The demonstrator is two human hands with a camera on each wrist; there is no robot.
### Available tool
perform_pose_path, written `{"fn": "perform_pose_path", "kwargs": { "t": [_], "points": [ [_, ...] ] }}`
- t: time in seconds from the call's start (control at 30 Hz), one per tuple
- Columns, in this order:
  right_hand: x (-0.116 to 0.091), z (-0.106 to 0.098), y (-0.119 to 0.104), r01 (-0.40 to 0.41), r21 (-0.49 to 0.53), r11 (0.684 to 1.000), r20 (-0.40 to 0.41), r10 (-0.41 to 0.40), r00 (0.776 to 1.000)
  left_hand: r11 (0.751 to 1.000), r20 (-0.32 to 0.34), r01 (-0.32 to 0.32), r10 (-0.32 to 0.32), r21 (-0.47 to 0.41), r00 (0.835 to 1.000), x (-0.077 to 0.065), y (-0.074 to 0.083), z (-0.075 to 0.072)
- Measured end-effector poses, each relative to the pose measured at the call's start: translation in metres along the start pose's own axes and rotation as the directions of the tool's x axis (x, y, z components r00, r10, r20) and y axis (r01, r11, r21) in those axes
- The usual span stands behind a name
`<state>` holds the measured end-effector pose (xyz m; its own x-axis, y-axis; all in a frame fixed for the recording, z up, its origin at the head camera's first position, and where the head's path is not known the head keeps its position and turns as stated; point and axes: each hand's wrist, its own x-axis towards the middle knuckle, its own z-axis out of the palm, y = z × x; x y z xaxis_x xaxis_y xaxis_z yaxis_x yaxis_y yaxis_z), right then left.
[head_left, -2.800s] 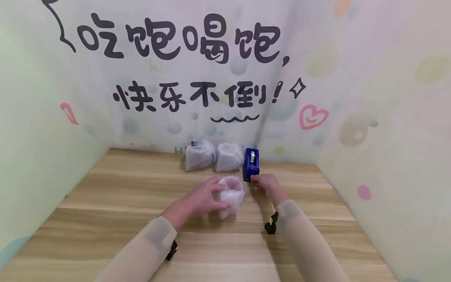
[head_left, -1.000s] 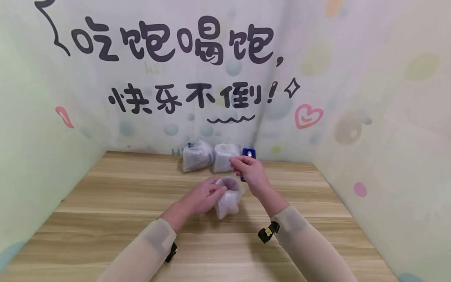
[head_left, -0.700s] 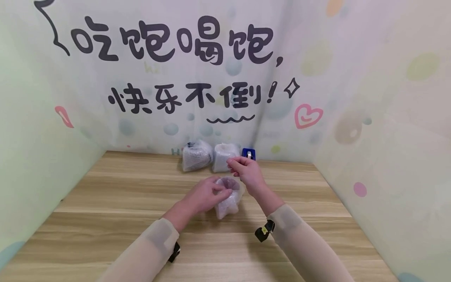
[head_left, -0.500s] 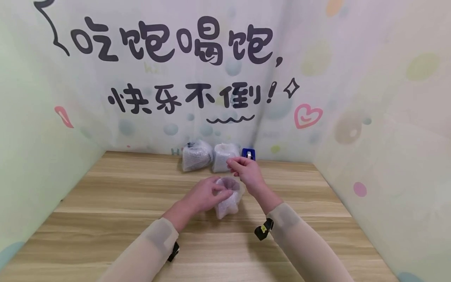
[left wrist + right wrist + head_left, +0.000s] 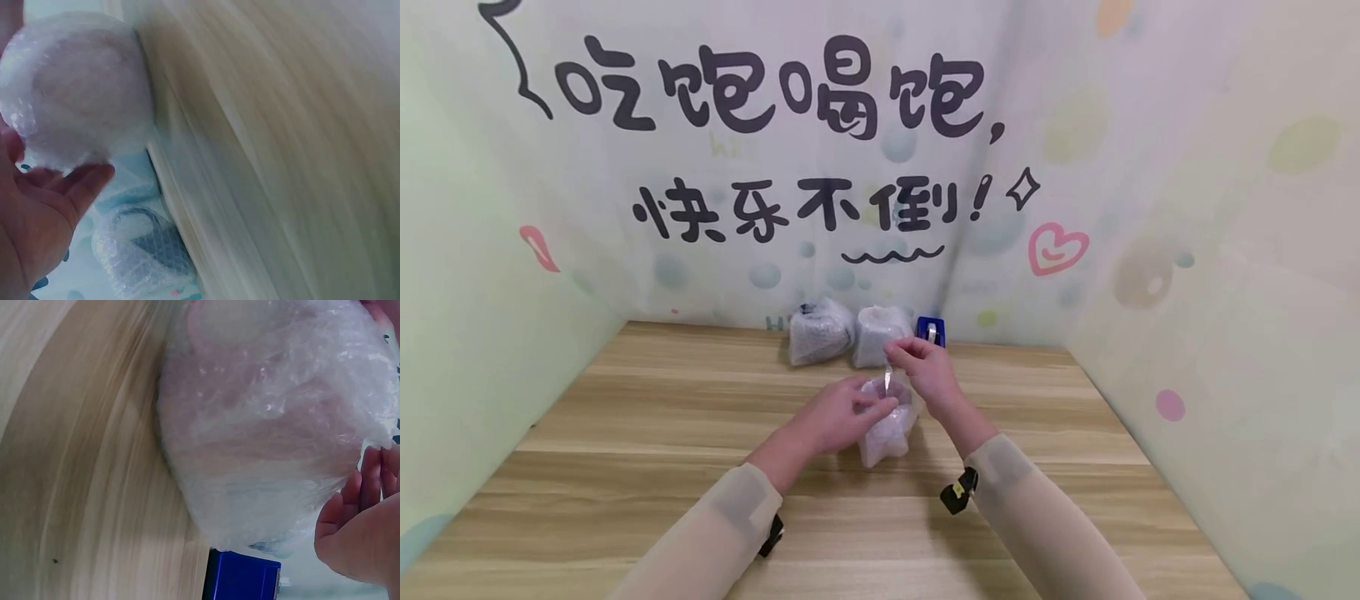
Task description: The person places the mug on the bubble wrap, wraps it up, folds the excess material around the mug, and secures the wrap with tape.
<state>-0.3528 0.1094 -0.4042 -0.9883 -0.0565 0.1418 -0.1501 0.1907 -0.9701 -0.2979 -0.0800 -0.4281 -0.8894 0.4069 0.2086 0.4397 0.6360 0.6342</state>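
Note:
A bubble-wrapped bundle (image 5: 886, 437) with a round, pinkish top stands on the wooden table, in front of the other things. My left hand (image 5: 835, 414) holds it from the left, thumb and fingers around its upper part. Above its top, my right hand (image 5: 927, 371) pinches a short strip of clear tape (image 5: 887, 383), which hangs down and glints. The lower end of the strip reaches the left thumb and the bundle's top in the head view. In the right wrist view, the bundle (image 5: 262, 437) fills the middle, beside the right hand's curled fingers (image 5: 350, 497).
Two more bubble-wrapped bundles, a left one (image 5: 820, 335) and a right one (image 5: 871, 337), stand at the back by the printed wall cloth (image 5: 737, 275). A blue tape dispenser (image 5: 931, 327) is right of them, partly hidden behind the right hand.
My right hand has left the tape dispenser and come left over the bundle's top, now slightly lower, with the tape strip showing. The left hand has stayed on the bundle, its thumb shifting.

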Motion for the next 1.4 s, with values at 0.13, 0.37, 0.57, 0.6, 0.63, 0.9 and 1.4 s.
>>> {"fn": "perform_pose_path", "kwargs": {
  "t": [0.13,0.37,0.57,0.6,0.63,0.9,1.4],
  "points": [
    [0.002,0.000,0.004,0.007,-0.007,1.000,-0.005,-0.007,1.000,1.000,-0.018,0.010,-0.010,0.001,1.000,0.002,0.004,0.001],
    [0.003,-0.001,0.008,0.004,-0.069,0.998,-0.011,-0.005,1.000,0.999,0.025,0.041,-0.041,-0.014,0.999,0.000,0.004,0.000],
    [0.005,-0.001,0.017,-0.015,-0.126,0.992,0.022,0.018,1.000,0.999,0.025,0.038,-0.037,-0.020,0.999,-0.001,0.003,0.001],
    [0.005,-0.001,0.018,-0.016,-0.137,0.990,0.026,0.019,0.999,0.999,0.025,0.037,-0.037,-0.018,0.999,-0.001,0.003,0.001],
    [0.005,-0.001,0.020,-0.018,-0.150,0.989,0.030,0.022,0.999,0.999,0.025,0.037,-0.036,-0.017,0.999,0.000,0.003,0.001],
    [0.004,0.000,0.020,-0.053,-0.225,0.973,0.063,0.069,0.996,1.000,0.017,0.020,-0.020,-0.005,1.000,0.000,0.002,0.001],
    [0.009,-0.018,0.014,0.180,-0.529,0.830,0.257,-0.045,0.965,1.000,-0.004,-0.003,0.003,-0.014,1.000,0.000,0.002,0.003]
  ]
}}
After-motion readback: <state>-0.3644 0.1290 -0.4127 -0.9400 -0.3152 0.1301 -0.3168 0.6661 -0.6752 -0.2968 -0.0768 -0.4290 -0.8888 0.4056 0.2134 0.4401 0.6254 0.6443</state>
